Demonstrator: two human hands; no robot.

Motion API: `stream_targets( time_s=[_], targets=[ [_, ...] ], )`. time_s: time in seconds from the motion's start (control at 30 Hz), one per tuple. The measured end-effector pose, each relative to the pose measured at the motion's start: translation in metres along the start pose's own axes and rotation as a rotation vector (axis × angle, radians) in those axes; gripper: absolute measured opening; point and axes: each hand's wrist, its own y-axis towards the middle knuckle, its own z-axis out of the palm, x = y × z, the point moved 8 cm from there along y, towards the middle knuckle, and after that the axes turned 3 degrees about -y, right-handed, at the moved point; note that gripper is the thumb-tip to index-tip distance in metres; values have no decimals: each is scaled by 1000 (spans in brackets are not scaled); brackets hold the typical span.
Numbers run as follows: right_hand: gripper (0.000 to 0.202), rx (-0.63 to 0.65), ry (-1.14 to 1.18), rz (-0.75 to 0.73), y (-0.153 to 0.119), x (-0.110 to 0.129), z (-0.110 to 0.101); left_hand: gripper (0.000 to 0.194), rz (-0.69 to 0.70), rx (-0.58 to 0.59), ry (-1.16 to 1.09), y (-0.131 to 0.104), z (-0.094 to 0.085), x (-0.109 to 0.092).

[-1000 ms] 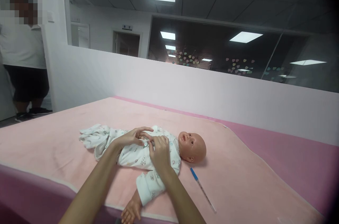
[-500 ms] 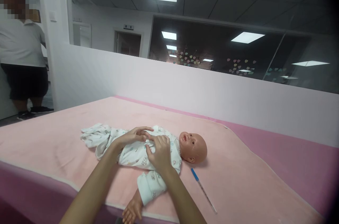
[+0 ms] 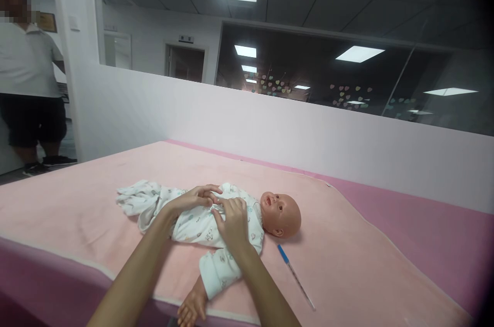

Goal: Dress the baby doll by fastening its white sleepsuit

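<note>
A baby doll (image 3: 283, 216) lies on its back on a pink padded surface, its head toward the right. It wears a white printed outfit (image 3: 193, 225). My left hand (image 3: 196, 199) rests over the doll's middle, fingers bent and closed at the cloth. From the right, my right hand (image 3: 232, 219) lies on the doll's chest, its thumb and fingertips pinching a small fold of the outfit near my left fingertips. The doll's near arm stretches to the front edge, under my right forearm.
A blue-capped pen or thermometer-like stick (image 3: 296, 278) lies right of the doll on the pink cover (image 3: 355, 265). Behind stands a white wall (image 3: 270, 123) with windows above. A person (image 3: 29, 64) stands at the far left.
My right thumb and fingers have drawn slightly closer together at the cloth, where a small fold now shows. The person at the left has shifted slightly left.
</note>
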Motion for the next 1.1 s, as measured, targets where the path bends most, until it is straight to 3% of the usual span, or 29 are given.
stream_targets(
  time_s=[0.3,0.73,0.87,1.1],
  targets=[
    [9,-13,-24,-22,0,2,0,43,-15,27,-22,0,4,-2],
    [6,-90,-21,8,1,3,-15,44,15,-50,-70,5,-5,4],
    [8,-138,-25,38,2,2,-23,47,15,-128,-44,3,-10,2],
    [10,-199,13,42,1,1,-31,42,-28,-373,131,-3,-27,-1]
  ],
)
